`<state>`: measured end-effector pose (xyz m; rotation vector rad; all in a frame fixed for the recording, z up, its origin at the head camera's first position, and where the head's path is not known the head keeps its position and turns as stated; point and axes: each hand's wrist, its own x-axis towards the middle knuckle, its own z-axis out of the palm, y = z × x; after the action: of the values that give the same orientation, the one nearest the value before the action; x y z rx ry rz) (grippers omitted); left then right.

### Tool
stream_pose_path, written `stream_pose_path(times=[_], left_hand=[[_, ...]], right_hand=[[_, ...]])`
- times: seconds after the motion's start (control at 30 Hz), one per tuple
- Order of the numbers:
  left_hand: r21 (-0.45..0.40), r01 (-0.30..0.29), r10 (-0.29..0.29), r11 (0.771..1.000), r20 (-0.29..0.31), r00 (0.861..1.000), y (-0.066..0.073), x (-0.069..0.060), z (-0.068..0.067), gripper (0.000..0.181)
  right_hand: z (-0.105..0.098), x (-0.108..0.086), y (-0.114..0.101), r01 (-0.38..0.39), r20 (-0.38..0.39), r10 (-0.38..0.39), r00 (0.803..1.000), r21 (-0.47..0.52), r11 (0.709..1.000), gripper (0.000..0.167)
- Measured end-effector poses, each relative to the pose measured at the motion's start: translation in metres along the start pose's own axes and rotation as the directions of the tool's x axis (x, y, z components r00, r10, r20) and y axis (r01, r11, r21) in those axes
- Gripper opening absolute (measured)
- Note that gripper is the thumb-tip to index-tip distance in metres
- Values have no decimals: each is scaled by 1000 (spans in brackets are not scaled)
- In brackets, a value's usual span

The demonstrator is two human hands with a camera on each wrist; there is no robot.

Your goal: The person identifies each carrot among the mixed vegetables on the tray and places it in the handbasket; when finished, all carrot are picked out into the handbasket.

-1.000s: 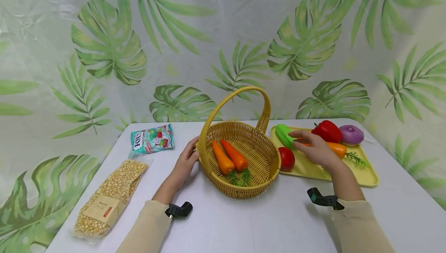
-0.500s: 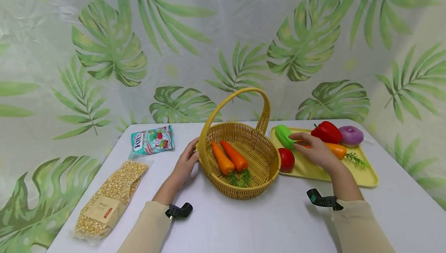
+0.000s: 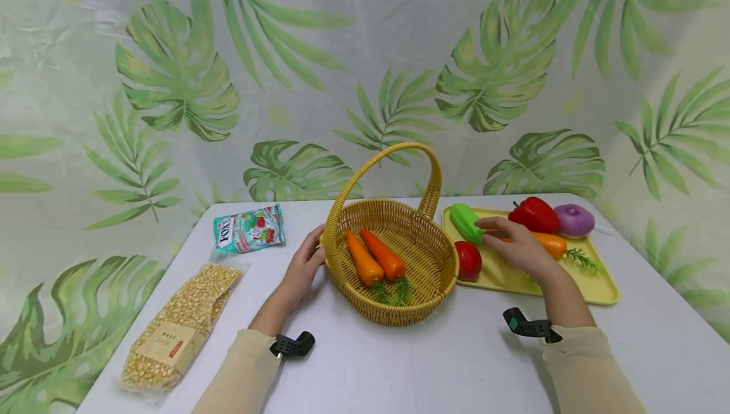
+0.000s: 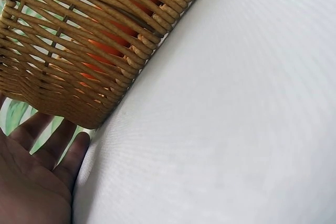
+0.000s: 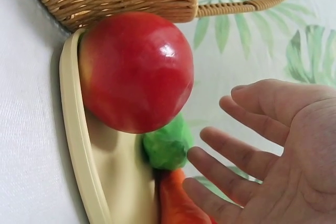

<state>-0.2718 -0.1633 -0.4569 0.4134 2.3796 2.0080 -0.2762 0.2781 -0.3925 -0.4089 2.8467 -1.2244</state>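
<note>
Two orange carrots (image 3: 365, 263) lie inside the yellow wicker basket (image 3: 393, 316). My left hand (image 3: 301, 272) rests against the basket's left side, fingers extended; the left wrist view shows the fingers of that hand (image 4: 39, 177) spread beside the woven wall (image 4: 79, 66). Over the yellow tray (image 3: 593, 284) hovers my right hand (image 3: 521, 249), its fingers relaxed and holding nothing. Near its fingertips are a green vegetable (image 3: 466, 222) and a red round fruit (image 3: 469, 260). In the right wrist view, the spread hand (image 5: 273, 150) is apart from the red fruit (image 5: 137, 72).
The tray also bears a red pepper (image 3: 535, 215), a purple onion-like vegetable (image 3: 574, 220) and an orange carrot (image 3: 550, 245). On the table's left side lie a teal candy bag (image 3: 249, 229) and a bag of corn kernels (image 3: 182, 325). A patterned cloth hangs behind.
</note>
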Motion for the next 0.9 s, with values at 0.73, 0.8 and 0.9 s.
stream_pose_path(times=[0.73,0.8,0.9], left_hand=[[-7,10,-10,1000,7,1000,-3,1,-1,52],[-6,10,-10,1000,7,1000,-3,1,-1,52],[-6,12,-12,1000,5,1000,-3,1,-1,52]], right_hand=[[-4,-1,15,-104,-166,114,979,67,992,37],[-5,-2,14,-132,-194,143,971,67,989,37],[-7,-3,15,-161,-218,169,961,56,985,39]])
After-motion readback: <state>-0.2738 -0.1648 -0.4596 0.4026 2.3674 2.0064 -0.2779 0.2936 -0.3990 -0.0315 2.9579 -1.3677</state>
